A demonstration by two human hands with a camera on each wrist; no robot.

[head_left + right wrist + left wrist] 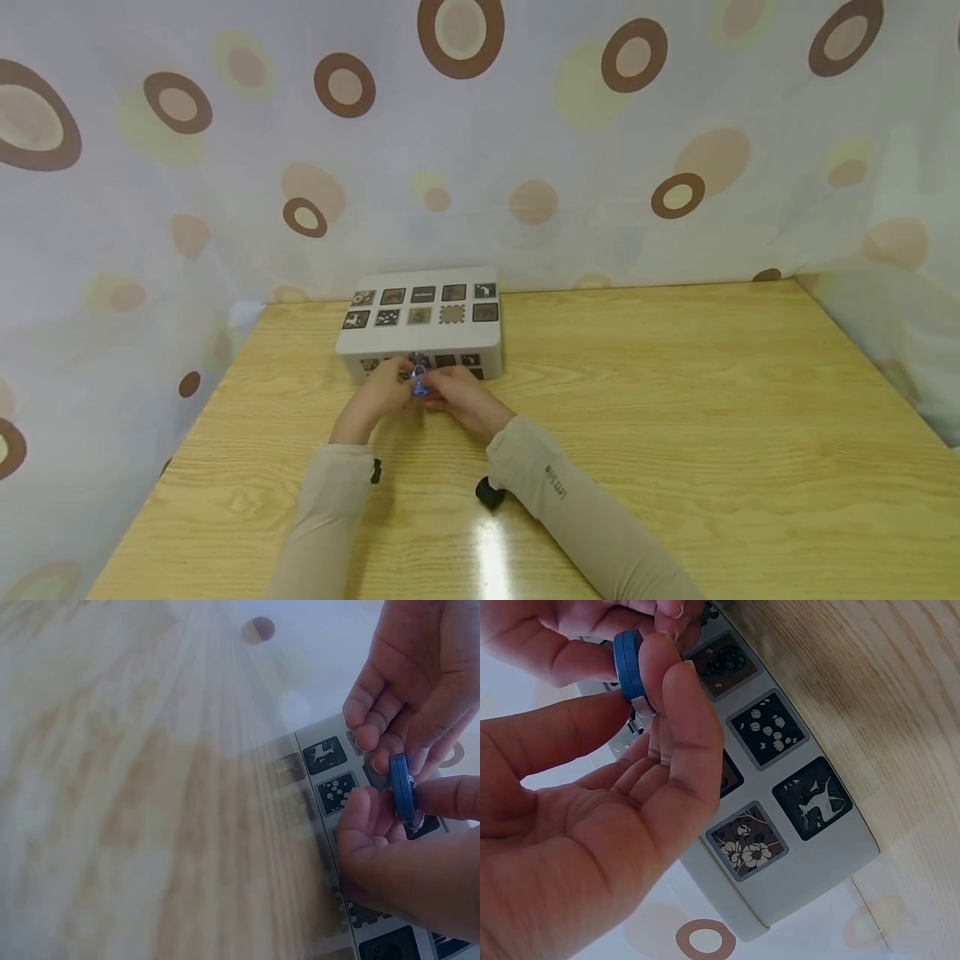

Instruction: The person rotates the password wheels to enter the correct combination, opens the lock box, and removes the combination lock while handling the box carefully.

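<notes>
In the head view, my left hand (384,388) and right hand (467,398) meet at the front of a white box with dark picture squares (420,336). Between them is a small blue object (420,385) with a rounded edge and a silvery part; its kind is unclear. The left wrist view shows my left thumb and fingers pinching this blue object (630,669), with right-hand fingertips close by at the top. From the right wrist, the blue object (403,789) appears edge-on, pinched by my right thumb and curled fingers. The hands hide part of the box front.
The box stands at the back left of a wooden table (645,417), near a patterned curtain (480,225). A black wrist-worn piece (490,493) sits by the right sleeve, and another (377,472) by the left sleeve.
</notes>
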